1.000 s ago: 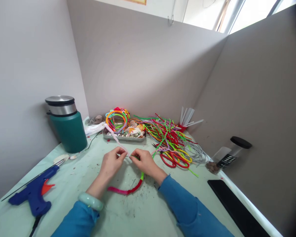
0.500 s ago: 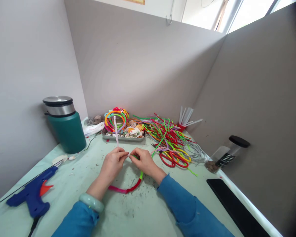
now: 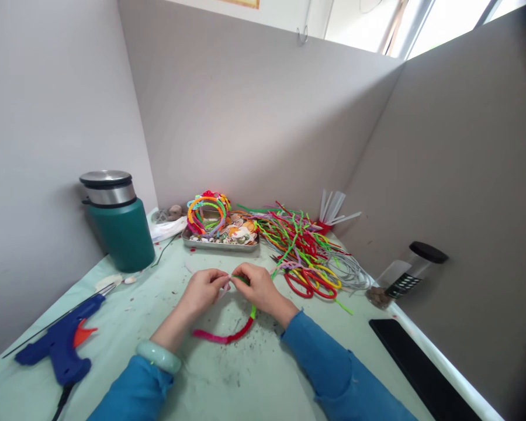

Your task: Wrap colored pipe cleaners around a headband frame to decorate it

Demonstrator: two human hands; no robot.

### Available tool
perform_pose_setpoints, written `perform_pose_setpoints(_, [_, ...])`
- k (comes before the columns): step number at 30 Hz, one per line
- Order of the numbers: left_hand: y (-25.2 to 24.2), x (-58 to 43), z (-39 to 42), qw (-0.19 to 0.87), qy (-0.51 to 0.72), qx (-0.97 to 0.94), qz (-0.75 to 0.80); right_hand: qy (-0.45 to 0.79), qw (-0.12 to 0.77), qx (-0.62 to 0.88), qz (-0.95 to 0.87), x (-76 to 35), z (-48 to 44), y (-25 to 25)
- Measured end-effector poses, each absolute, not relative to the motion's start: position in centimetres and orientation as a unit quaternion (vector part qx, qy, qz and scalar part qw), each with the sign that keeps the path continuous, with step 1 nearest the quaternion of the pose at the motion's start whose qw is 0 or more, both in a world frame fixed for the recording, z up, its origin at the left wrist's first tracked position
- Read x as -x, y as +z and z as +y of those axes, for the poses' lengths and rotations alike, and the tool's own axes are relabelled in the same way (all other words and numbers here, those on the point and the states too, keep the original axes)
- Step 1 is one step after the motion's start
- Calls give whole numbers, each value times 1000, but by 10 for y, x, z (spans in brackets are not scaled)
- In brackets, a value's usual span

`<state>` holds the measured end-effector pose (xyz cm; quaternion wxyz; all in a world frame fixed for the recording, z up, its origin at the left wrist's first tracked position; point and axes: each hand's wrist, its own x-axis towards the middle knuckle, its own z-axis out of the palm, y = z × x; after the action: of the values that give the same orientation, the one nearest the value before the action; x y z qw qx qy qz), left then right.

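Observation:
My left hand (image 3: pixel 205 289) is closed, thumb and fingertips pinched on a pale pink pipe cleaner (image 3: pixel 223 290), a short bit of which shows below the fingers. Right beside it, my right hand (image 3: pixel 258 287) pinches the green end of a curved pipe cleaner strand (image 3: pixel 240 334). This strand runs from green under the right hand through red to a pink tip lying low over the table. The fingertips of both hands almost meet, and they partly hide where the two pieces come together.
Behind the hands, a metal tray (image 3: pixel 221 246) holds pipe cleaner rings (image 3: pixel 208 215) and small discs. Loose pipe cleaners (image 3: pixel 289 231) and red-handled scissors (image 3: pixel 311 284) lie to the right. A blue glue gun (image 3: pixel 65 339) and green flask (image 3: pixel 120 234) stand left; a clear jar (image 3: pixel 405 275) leans right.
The pale pink pipe cleaner stood upright above my left hand; now its length has swung down, with a bit showing below the fingers. Both hands stay close together.

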<state>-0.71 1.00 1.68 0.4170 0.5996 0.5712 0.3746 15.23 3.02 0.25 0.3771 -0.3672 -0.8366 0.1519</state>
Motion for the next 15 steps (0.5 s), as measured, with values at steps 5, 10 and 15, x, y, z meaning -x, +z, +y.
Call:
perform_pose_setpoints(5, [16,6,10,506,380,-555,540,143,380,356,-842,-153,29,4])
perform_pose_setpoints(10, [19,4,7,505,408,-549,526,146,377,343,-848,-153,28,5])
perform_pose_setpoints(15, [21,3,5,522,392,-555,516,156,364,341,-852,-152,27,4])
